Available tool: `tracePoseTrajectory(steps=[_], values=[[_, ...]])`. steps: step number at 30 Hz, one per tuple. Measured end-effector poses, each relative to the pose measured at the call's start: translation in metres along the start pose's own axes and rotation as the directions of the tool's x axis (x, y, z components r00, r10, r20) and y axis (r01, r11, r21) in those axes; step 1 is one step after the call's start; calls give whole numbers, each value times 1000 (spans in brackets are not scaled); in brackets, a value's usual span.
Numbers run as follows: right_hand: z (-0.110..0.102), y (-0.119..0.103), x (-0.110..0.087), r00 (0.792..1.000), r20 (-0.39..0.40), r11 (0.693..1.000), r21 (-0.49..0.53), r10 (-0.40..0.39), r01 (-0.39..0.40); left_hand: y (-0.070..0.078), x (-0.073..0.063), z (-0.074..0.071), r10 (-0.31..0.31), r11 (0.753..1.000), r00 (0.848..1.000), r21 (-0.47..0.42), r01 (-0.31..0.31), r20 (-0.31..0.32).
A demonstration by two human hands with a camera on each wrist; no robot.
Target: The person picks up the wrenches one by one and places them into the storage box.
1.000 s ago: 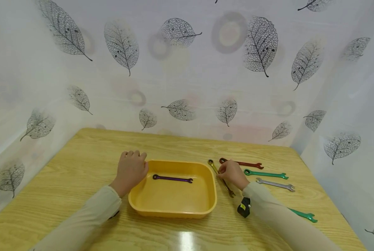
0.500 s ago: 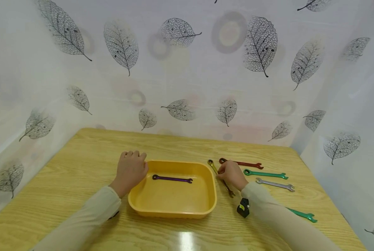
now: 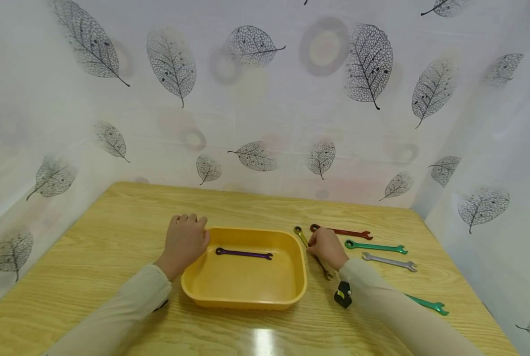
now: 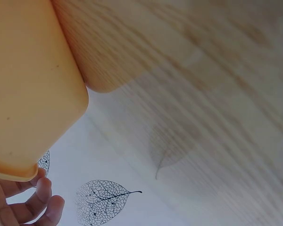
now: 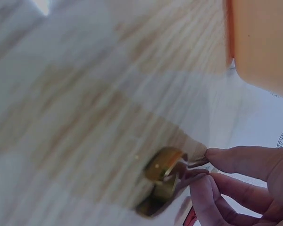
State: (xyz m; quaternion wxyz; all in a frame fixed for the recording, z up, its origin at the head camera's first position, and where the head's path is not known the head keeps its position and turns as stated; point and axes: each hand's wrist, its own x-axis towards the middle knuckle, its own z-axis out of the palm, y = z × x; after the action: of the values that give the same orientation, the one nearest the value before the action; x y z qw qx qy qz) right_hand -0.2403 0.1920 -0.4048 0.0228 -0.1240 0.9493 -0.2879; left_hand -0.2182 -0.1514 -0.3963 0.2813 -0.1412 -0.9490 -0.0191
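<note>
Head view shows a person's left hand (image 3: 186, 244) gripping the left rim of a yellow tray (image 3: 242, 282) on a wooden bench (image 3: 136, 222), well apart from the right hand (image 3: 329, 247), whose thumb and fingers pinch a gold wrench (image 3: 302, 237) just beside the tray's right side. A purple wrench (image 3: 243, 254) lies inside the tray, between the hands; a red wrench (image 3: 351, 233) lies just beyond the right hand.

The wood-grain table (image 3: 105, 237) bears a yellow tray (image 3: 244, 284) and several wrenches (image 3: 376, 246).
</note>
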Motion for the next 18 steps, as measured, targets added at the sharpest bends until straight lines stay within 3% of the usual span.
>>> tracePoseTrajectory(steps=[11, 18], values=[[0, 0, 2, 999, -45, 999, -32, 10, -12, 0, 1, -1, 0, 1000, 1000, 10, 0, 9], [-3, -2, -5, 1000, 13, 999, -51, -8, 9, 0, 0, 0, -1, 1000, 1000, 10, 1, 13]])
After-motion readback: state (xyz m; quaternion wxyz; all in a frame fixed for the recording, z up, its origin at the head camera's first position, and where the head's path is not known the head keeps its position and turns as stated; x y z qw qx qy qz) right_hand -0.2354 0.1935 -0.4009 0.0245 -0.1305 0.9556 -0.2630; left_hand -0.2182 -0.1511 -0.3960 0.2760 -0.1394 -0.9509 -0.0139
